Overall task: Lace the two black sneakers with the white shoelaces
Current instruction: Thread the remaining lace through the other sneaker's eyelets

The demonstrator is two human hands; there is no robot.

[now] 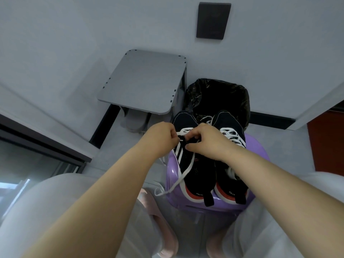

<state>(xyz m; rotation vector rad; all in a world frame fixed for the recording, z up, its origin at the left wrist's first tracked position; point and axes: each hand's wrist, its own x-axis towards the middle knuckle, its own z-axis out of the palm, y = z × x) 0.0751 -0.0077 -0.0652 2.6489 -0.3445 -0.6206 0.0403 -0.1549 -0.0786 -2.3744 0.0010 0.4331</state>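
Two black sneakers stand side by side on a purple stool, toes pointing away from me. The left sneaker has white side stripes and a partly threaded white shoelace, whose loose end trails down over the stool's left side. My left hand pinches this lace at the sneaker's left eyelets. My right hand has curled fingers over the tongue and pinches the lace there. The right sneaker shows white lacing across its front; my right forearm covers its middle.
A black-lined waste bin stands just beyond the sneakers. A grey folding table is at the back left, against the wall. My knees in light trousers flank the stool, with pink slippers on the floor below.
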